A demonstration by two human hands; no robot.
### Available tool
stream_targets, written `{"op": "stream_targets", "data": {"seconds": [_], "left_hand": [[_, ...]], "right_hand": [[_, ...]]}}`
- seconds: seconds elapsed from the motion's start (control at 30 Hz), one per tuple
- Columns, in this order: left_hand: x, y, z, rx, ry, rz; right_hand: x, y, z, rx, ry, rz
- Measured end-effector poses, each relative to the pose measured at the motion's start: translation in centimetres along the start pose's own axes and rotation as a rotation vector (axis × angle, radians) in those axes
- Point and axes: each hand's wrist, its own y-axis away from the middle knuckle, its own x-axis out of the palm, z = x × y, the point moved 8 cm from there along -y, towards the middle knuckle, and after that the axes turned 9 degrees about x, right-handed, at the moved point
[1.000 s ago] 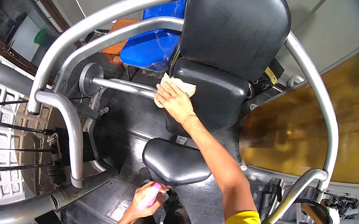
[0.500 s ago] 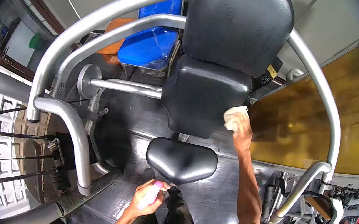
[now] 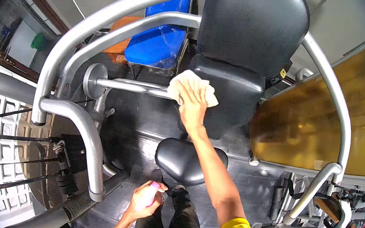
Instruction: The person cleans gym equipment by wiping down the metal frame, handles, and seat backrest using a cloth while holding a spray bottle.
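My right hand [image 3: 192, 110] presses a cream-coloured cloth [image 3: 210, 97] against the left edge of the black padded seat [image 3: 233, 100] of an exercise machine, fingers spread over the fabric. Above the seat rises the black backrest [image 3: 254, 26]. Low in the view, close to my legs, my left hand [image 3: 138, 202] is wrapped round a small bottle with a pink top [image 3: 152, 191], probably a spray bottle; much of its body is hidden by the fingers. A smaller black pad [image 3: 189, 161] lies between my two arms, below the seat.
Curved grey metal tubes [image 3: 98, 13] frame the machine on both sides, with a handle [image 3: 77, 136] at left. Behind stands a blue chair [image 3: 154, 47]. A yellow-brown panel [image 3: 321, 119] fills the right, with more gym equipment [image 3: 316, 226] below it.
My right hand has swept the cloth leftward across the seat, from its right edge to its left. The left hand still holds the bottle. The view has shifted slightly.
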Motion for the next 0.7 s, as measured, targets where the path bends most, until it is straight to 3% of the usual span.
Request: {"op": "stream_targets", "data": {"seconds": [0.2,0.5,0.57,0.63,0.7], "left_hand": [[-0.7,1.1,0.2,-0.032,0.047,-0.049],[-0.7,1.9,0.6,0.003,-0.028,-0.031],[-0.6,2.1,0.7,-0.077,0.022,-0.014],[-0.5,2.3,0.5,-0.086,0.02,-0.029],[-1.0,2.3,0.7,-0.1,0.016,-0.042]], "right_hand": [[5.7,3.0,0.6,-0.259,0.247,0.218],[8.1,8.5,-0.8,-0.326,0.207,0.29],[9.7,12.2,-2.0,-0.354,0.285,0.349],[13.9,18.9,-6.9,-0.272,0.428,0.572],[13.1,21.3,-8.6,0.044,0.315,0.878]]}}
